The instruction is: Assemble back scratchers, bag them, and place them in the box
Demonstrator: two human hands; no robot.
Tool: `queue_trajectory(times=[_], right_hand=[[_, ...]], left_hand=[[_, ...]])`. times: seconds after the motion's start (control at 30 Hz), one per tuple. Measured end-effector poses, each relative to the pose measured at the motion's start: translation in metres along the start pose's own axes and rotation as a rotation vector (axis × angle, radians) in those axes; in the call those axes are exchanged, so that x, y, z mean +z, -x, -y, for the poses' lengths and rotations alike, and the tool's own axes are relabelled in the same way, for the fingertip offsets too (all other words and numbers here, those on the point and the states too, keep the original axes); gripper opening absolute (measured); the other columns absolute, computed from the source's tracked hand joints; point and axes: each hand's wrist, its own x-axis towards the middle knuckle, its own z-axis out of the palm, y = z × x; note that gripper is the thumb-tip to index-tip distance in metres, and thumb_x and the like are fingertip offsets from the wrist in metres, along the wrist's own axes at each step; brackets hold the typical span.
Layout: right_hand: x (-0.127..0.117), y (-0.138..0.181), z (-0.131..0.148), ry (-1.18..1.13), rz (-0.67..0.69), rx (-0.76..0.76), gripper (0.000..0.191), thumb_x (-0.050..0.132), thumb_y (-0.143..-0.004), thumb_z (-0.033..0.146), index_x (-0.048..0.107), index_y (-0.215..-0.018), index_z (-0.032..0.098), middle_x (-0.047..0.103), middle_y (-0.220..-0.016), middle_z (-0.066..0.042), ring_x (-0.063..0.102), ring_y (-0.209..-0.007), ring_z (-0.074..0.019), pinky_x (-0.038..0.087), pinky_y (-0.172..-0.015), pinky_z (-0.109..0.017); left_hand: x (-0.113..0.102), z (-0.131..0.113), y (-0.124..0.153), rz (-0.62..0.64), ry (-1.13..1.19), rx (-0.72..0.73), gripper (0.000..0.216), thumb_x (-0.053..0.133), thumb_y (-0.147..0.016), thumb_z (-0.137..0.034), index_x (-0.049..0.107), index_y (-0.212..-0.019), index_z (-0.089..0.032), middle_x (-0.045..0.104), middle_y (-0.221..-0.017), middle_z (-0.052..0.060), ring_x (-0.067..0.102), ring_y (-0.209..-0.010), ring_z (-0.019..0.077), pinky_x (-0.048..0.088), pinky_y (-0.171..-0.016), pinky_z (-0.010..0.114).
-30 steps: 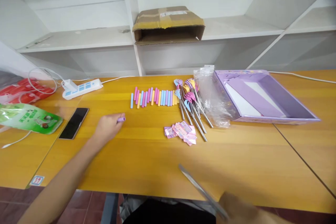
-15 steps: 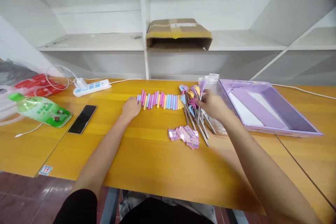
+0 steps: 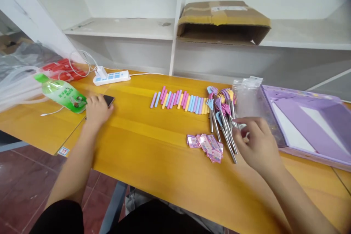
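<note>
My left hand (image 3: pixel 97 111) lies over a dark phone (image 3: pixel 108 99), thumb at its right side and fingers curled across it. Most of the phone is hidden under the palm. My right hand (image 3: pixel 256 140) hovers just right of a pile of back scratchers (image 3: pixel 223 117) with metal rods and coloured hand-shaped heads. Its thumb and index finger are apart, and nothing shows between them. Left of the pile runs a row of short pink, purple, blue and yellow sticks (image 3: pixel 179 100). Small pink printed cards (image 3: pixel 205 145) lie in front of them.
At right stand a clear plastic bag (image 3: pixel 246 93) and a purple box tray (image 3: pixel 304 150). Leftward are a green-capped bottle (image 3: pixel 61 93), a white power strip (image 3: pixel 112 77) and red packages (image 3: pixel 64 69). A cardboard box (image 3: pixel 223 31) rests on the white shelf (image 3: pixel 131 29).
My left hand has left the row of sticks and moved left onto the phone. My right hand has drawn back from the scratcher heads towards me. The view has turned left.
</note>
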Motion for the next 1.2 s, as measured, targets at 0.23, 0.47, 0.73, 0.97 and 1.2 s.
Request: queue_trajectory(times=[0.23,0.47,0.73,0.97,1.2], right_hand=[[0.001,0.051,-0.009,-0.096,-0.018,-0.016,0.013,0.059,-0.103,0.028,0.069,-0.108,0.022,0.066,-0.106,-0.006,0.057,-0.073,-0.0154,0.048,-0.068,-0.033],[-0.001,0.055,-0.010,-0.124,0.011,0.026,0.015,0.060,-0.104,0.031,0.071,-0.109,0.023,0.067,-0.103,-0.006,0.057,-0.072,-0.0156,0.048,-0.066,-0.033],[-0.004,0.055,-0.004,-0.159,0.034,0.018,0.012,0.060,-0.104,0.029,0.070,-0.108,0.024,0.067,-0.105,-0.005,0.059,-0.074,-0.0153,0.049,-0.064,-0.031],[-0.006,0.054,-0.005,-0.142,0.015,-0.011,0.011,0.061,-0.104,0.028,0.070,-0.107,0.023,0.068,-0.104,-0.004,0.059,-0.074,-0.0140,0.049,-0.064,-0.029],[-0.008,0.056,-0.007,-0.135,0.034,0.020,0.011,0.062,-0.102,0.028,0.071,-0.108,0.025,0.069,-0.106,-0.006,0.064,-0.078,-0.0173,0.050,-0.065,-0.031]], left_hand=[[0.026,0.032,0.003,0.072,0.044,-0.116,0.076,0.053,-0.094,-0.066,0.061,-0.151,-0.015,0.061,-0.132,0.027,0.056,-0.122,0.0493,0.046,-0.105,0.059],[0.032,0.021,-0.004,-0.020,0.054,-0.163,0.074,0.058,-0.090,-0.068,0.068,-0.139,-0.014,0.062,-0.129,0.026,0.055,-0.121,0.0473,0.044,-0.107,0.057],[0.036,0.022,-0.007,-0.019,0.090,-0.138,0.070,0.065,-0.083,-0.057,0.068,-0.136,-0.011,0.062,-0.121,0.024,0.053,-0.128,0.0454,0.040,-0.116,0.056],[0.032,0.025,-0.007,0.027,0.123,-0.154,0.073,0.065,-0.082,-0.055,0.067,-0.141,-0.011,0.058,-0.120,0.022,0.053,-0.126,0.0441,0.041,-0.117,0.054],[0.030,0.037,-0.006,0.106,0.160,-0.096,0.077,0.062,-0.084,-0.056,0.065,-0.148,-0.013,0.056,-0.116,0.019,0.053,-0.120,0.0412,0.045,-0.114,0.051]])
